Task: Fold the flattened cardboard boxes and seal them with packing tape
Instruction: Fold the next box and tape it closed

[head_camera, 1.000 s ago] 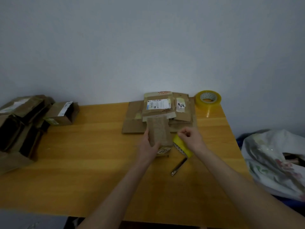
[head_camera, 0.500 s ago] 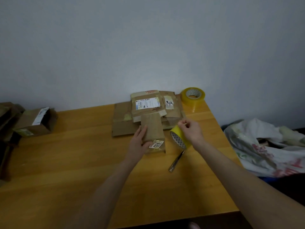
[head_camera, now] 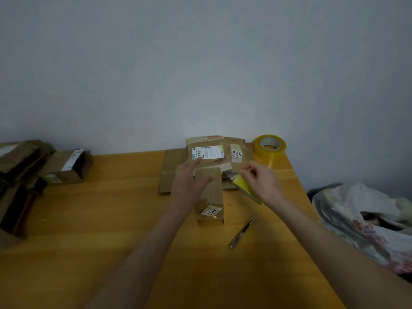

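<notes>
Several folded boxes (head_camera: 66, 167) piled at table (head_camera: 89, 241) left, left hand (head_camera: 187, 186) fingers straight on one small box (head_camera: 210, 197) mid-table, flattened stack (head_camera: 214, 152) behind, one metal tool (head_camera: 243, 230), right hand (head_camera: 264, 184) pinching one yellow tape roll (head_camera: 244, 186), second tape roll (head_camera: 270, 146) in far corner, one plastic bag (head_camera: 367, 219).

The left grip (head_camera: 189, 184) is blurred, and the small box's (head_camera: 210, 197) far end is covered by it. The tape roll (head_camera: 243, 184) is partly hidden behind the right grip (head_camera: 265, 184). The box pile (head_camera: 20, 166) is cut off by the left edge; the label print (head_camera: 208, 152) cannot be read
</notes>
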